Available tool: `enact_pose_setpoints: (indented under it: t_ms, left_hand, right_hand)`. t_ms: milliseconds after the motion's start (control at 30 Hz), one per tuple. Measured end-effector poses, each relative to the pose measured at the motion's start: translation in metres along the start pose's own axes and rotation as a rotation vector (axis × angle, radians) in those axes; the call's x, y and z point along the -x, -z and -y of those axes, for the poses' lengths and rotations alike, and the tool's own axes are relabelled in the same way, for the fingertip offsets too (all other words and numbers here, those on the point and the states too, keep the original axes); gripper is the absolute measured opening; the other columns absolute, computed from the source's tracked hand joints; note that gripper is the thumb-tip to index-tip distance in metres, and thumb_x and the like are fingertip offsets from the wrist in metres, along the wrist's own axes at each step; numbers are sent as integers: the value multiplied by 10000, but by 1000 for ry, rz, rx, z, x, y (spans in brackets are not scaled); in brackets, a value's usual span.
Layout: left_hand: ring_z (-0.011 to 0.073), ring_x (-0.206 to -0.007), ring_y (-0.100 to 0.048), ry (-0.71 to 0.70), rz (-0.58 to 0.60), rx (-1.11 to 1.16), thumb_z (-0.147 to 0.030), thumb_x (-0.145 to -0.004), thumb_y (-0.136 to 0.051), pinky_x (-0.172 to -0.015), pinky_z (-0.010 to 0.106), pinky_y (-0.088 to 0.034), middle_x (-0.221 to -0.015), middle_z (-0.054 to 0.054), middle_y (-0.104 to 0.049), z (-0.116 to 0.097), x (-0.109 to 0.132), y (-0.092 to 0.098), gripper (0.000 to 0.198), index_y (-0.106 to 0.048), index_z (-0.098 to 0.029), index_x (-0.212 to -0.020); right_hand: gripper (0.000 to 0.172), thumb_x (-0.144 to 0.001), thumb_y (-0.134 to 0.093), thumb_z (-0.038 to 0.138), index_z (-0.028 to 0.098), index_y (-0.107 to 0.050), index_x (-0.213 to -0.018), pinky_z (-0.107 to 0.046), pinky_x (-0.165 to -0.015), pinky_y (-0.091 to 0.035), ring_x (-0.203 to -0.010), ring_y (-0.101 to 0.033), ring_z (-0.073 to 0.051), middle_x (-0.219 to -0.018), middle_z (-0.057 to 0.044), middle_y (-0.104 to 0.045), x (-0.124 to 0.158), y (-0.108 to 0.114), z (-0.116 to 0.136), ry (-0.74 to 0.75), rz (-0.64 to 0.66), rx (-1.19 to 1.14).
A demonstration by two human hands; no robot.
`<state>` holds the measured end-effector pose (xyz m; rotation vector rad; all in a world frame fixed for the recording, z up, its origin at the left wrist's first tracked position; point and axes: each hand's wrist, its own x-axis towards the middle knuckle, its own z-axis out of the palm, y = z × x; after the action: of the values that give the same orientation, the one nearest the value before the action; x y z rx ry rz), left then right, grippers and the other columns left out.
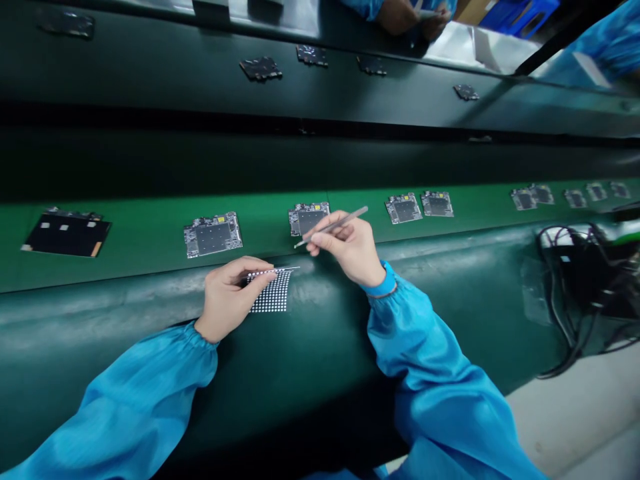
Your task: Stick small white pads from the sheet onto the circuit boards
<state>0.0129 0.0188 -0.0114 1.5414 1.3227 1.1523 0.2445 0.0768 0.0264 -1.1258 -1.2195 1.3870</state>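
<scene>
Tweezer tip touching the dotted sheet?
Apart. The head view shows the tweezers held in the right hand, their tip over the green belt, a plain gap short of the dotted sheet.

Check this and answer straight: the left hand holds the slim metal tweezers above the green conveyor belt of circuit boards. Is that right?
No, the hand is wrong. The head view shows the right hand holding the slim metal tweezers above the green conveyor belt of circuit boards. The left hand holds a sheet of white dots instead.
</scene>
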Motion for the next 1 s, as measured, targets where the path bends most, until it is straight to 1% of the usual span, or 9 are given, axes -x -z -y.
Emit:
enact_pose_setpoints:
  t_ms: [100,200,267,400,567,800,900,1000]
  left_hand:
    - [171,-784,-732,19,-11,-9,-300,-840,-790,-717,284,-586,-870,19,-791,-1,1,0,88,-782,-221,-879]
    - [177,-788,-734,25,-9,-6,-319,-839,-792,-722,294,-592,-876,20,-790,0,2,0,103,-783,-225,-879]
    - [178,-798,-735,24,-7,-6,-309,-838,-794,-731,298,-594,-887,19,-790,0,2,0,97,-782,-227,-887]
    - [175,-789,-737,15,-16,5,-276,-826,-807,-722,295,-601,-874,12,-790,-1,3,0,75,-781,-228,-877]
    - [164,-793,-734,18,-14,6,-252,-825,-809,-732,284,-597,-881,3,-790,-1,4,1,66,-783,-233,-882]
    - [164,-786,-734,15,-12,0,-254,-828,-807,-723,283,-599,-874,0,-789,-4,3,0,60,-785,-235,-880]
    - [166,-792,-736,18,-11,1,-257,-829,-806,-725,279,-597,-871,1,-788,-2,4,0,65,-785,-231,-886]
    - [158,-796,-734,27,-15,-1,-255,-824,-815,-729,266,-592,-883,-2,-788,0,5,1,77,-784,-232,-891]
  right_hand:
    - [283,-760,-840,336,165,-634,-851,-247,-538,-575,-565,-665,-123,-670,-7,-702,-33,14,-17,40,-125,80]
    - [326,-737,-849,354,157,-621,-862,-220,-463,-529,-491,-620,-104,-615,11,-674,-61,27,-33,7,-159,142]
    - [339,-742,-845,363,152,-617,-879,-208,-431,-510,-471,-615,-101,-616,9,-678,-70,32,-40,2,-165,162]
    - [334,-754,-838,353,147,-614,-892,-194,-402,-487,-469,-625,-107,-617,-2,-687,-72,36,-44,7,-185,190]
    - [327,-745,-833,348,149,-610,-879,-202,-383,-469,-422,-584,-99,-594,-1,-688,-69,40,-42,3,-203,190]
    - [286,-757,-813,325,152,-626,-887,-183,-397,-473,-432,-582,-82,-614,4,-694,-66,49,-45,5,-202,201]
    - [273,-750,-809,308,152,-636,-892,-181,-402,-478,-455,-599,-88,-637,-4,-704,-64,52,-46,2,-205,180]
    - [287,-714,-827,307,154,-639,-869,-185,-426,-506,-523,-649,-108,-678,-18,-722,-63,55,-46,19,-213,148]
